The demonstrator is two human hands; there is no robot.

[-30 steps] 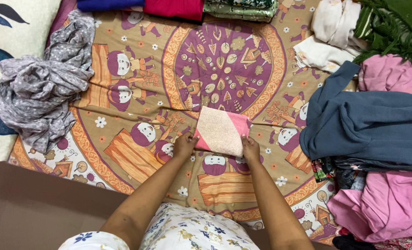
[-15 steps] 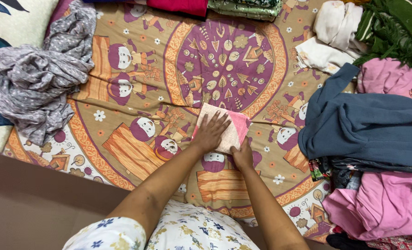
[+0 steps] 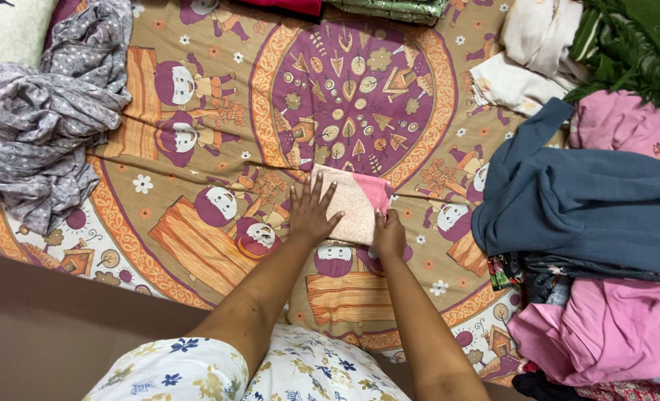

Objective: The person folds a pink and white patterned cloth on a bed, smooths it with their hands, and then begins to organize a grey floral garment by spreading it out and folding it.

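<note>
A small folded cloth (image 3: 358,199), pale pink with a brighter pink corner, lies on the patterned bedsheet (image 3: 196,156) in the middle of the view. My left hand (image 3: 311,210) rests flat on its left half, fingers spread. My right hand (image 3: 389,234) sits at the cloth's lower right edge with the fingers curled onto it, pinching that edge.
A crumpled grey dotted garment (image 3: 40,126) lies at the left. At the right is a heap with a blue-grey garment (image 3: 590,208) and pink clothes (image 3: 612,334). White cloths (image 3: 527,56) and green fabric (image 3: 634,44) lie at the top right, folded items (image 3: 389,9) along the top edge.
The cloth was folded smaller. My left hand slid from its left edge onto its top and now presses flat; my right hand stayed at the lower right edge.
</note>
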